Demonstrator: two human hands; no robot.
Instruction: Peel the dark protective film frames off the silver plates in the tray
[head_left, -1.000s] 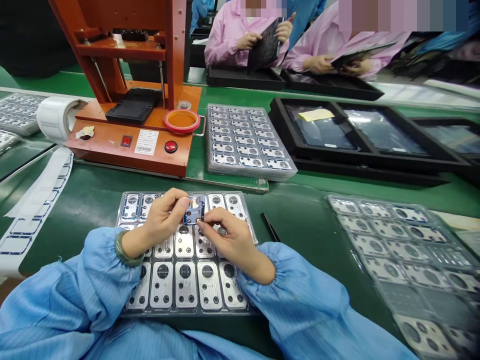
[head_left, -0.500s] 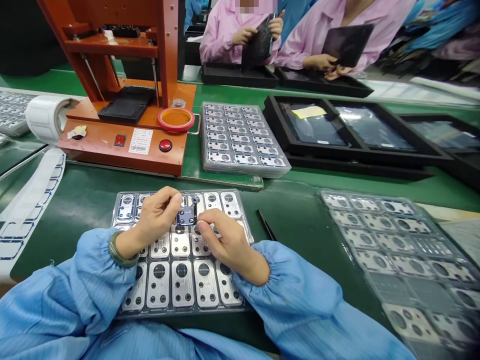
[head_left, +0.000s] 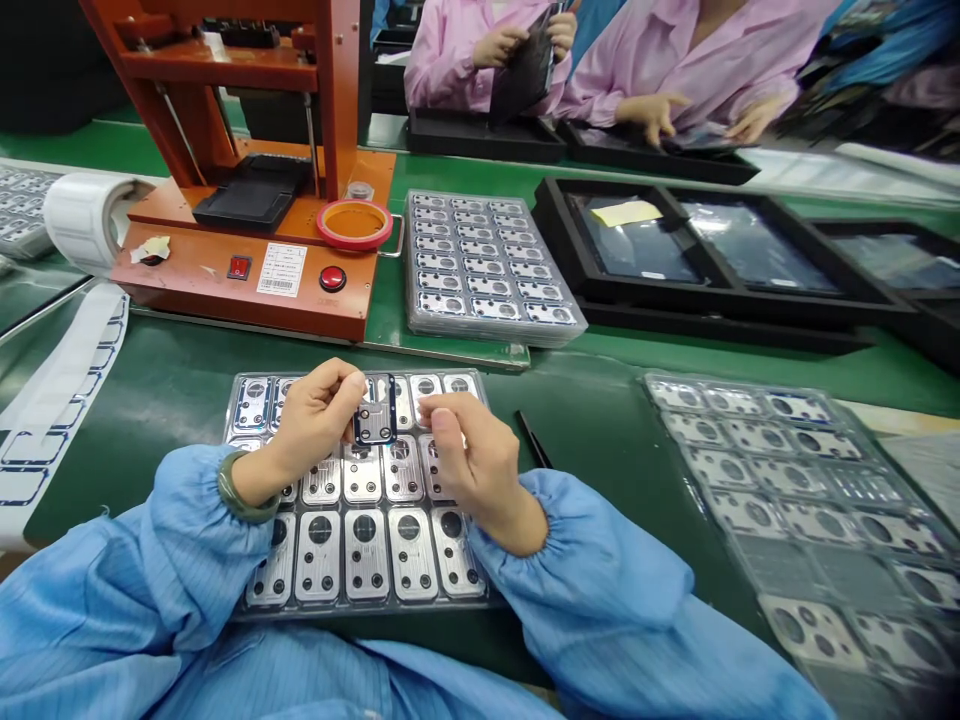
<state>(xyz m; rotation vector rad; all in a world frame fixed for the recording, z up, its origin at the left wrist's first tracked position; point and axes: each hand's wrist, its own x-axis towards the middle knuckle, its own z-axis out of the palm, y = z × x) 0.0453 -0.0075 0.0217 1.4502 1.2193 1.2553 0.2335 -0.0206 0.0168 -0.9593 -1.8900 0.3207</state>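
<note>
My left hand (head_left: 319, 415) pinches a small metal plate (head_left: 375, 425) with dark blue edging and round holes, tilted up above a clear plastic tray (head_left: 367, 610). Rows of similar silver plates lie in that tray. Just to the right of the held plate, apart from it, is my right hand (head_left: 484, 465), its thumb and forefinger pressed together. Whatever those fingers may hold is too small or hidden to make out. Black tweezers (head_left: 534, 440) rest on the green table (head_left: 600, 500) to the right of the tray.
An orange press (head_left: 247, 265) stands behind, with a roll of tape (head_left: 354, 224) on it. Stacked trays (head_left: 491, 325), black framed boxes (head_left: 720, 315) and another parts tray (head_left: 739, 520) sit rightward. A label strip (head_left: 56, 400) lies left. Two people in pink work opposite.
My right hand has drawn away from the plate to the right and slightly up. My left hand still holds the plate. A person opposite has lowered a dark panel.
</note>
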